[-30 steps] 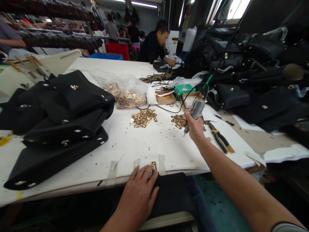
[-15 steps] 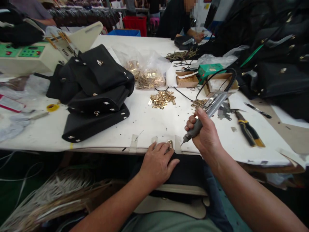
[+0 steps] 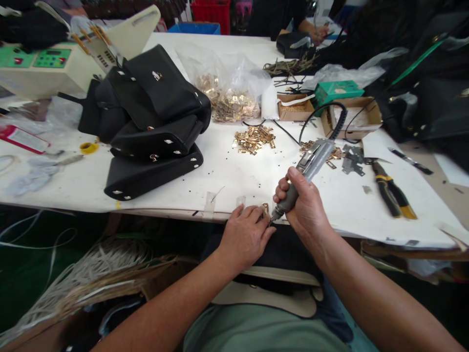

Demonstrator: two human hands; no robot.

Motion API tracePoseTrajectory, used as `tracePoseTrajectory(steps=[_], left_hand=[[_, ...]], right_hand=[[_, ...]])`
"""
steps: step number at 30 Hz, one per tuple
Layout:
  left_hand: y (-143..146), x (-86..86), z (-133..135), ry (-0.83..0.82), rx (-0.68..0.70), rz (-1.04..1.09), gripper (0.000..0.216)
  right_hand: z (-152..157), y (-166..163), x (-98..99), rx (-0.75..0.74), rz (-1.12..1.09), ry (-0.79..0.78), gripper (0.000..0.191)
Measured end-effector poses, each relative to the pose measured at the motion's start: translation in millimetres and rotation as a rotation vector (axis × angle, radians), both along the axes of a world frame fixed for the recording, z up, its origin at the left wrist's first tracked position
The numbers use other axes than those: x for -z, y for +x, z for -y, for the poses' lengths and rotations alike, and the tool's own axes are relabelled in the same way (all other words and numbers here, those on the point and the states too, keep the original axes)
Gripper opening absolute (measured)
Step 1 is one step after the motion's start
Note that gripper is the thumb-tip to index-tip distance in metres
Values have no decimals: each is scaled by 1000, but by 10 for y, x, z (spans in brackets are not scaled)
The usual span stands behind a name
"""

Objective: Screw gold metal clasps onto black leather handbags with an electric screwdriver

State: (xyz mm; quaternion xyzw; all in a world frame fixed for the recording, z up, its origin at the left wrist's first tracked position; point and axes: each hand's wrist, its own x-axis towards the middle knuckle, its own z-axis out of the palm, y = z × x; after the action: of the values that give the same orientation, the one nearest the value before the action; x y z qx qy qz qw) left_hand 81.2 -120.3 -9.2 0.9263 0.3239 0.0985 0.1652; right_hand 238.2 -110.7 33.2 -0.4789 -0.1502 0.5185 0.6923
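My right hand [image 3: 304, 208] is wrapped round a grey corded power screwdriver [image 3: 306, 173], its tip pointing down at a small gold metal fitting [image 3: 265, 208] at the table's front edge. My left hand [image 3: 246, 234] lies fingers-down on a black leather piece [image 3: 284, 254] on my lap, fingertips pressing beside the fitting. Strips of tape [image 3: 209, 204] mark the edge just left of the hands.
A stack of black bags [image 3: 154, 122] lies at the left, a plastic bag of gold fittings [image 3: 229, 95] and loose gold pieces [image 3: 253, 139] behind. Cardboard boxes [image 3: 357, 117], a green box [image 3: 335, 90] and yellow-handled pliers [image 3: 392, 193] sit right. Another person's hands work at the far side.
The view dipped toward the table edge. My right hand brought the screwdriver from mid-table down to the gold fitting by my left fingertips. My left hand stayed on the black piece.
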Motion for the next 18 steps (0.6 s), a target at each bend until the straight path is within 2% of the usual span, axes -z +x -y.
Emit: tracePoseTrajectory(steps=[18], left_hand=[[3, 4, 1, 17, 7, 10, 30]], right_hand=[[11, 15, 13, -26, 32, -12, 43]])
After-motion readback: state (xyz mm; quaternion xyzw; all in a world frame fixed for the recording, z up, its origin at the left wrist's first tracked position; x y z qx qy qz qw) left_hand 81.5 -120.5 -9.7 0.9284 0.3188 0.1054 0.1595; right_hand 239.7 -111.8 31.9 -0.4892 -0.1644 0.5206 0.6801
